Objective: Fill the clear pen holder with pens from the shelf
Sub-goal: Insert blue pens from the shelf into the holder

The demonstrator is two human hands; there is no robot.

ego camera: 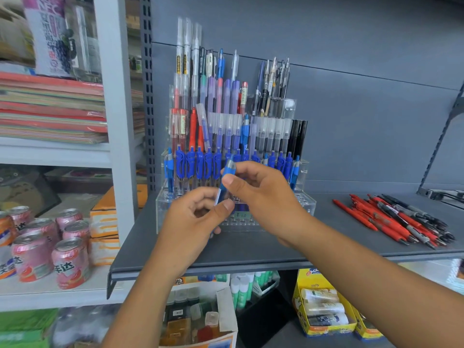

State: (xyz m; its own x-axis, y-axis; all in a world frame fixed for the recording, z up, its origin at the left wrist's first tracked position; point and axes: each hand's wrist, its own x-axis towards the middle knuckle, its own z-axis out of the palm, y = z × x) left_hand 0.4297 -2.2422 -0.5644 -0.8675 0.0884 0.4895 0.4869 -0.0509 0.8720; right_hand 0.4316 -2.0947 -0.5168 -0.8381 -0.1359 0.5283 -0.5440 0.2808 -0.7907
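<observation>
Blue retractable pen [222, 191], held nearly upright at the centre of the frame, pinched by both hands at once. The fingers [229, 181] of the right hand [261, 194] are curled round the pen's upper part, thumb in front, with the clip end poking out above them. The left hand [190, 222], slightly lower and to the left, grips the lower barrel between its thumb and curled fingers. A bit of blue shows under this hand, though it is too small to tell whether it is the pen's tip. Both forearms reach in from the bottom of the frame.

Directly behind the hands stands the clear pen holder [308, 207], a stepped acrylic rack on a dark grey shelf [251, 254]. Its rear tiers are packed with upright pens: tall white ones at the top, purple, red and black ones in the middle, and a row of blue clip pens just behind the hands. The lowest front tier shows open holes.

At the right of the frame, well apart from the holder, loose red and black pens [396, 219] lie in a heap on the same shelf.

At lower left, pink drink cans [67, 262] stand on a neighbouring white shelf, with stacked coloured paper [50, 109] above them at upper left. Below the grey shelf, at lower right, sit yellow boxes [324, 310].
</observation>
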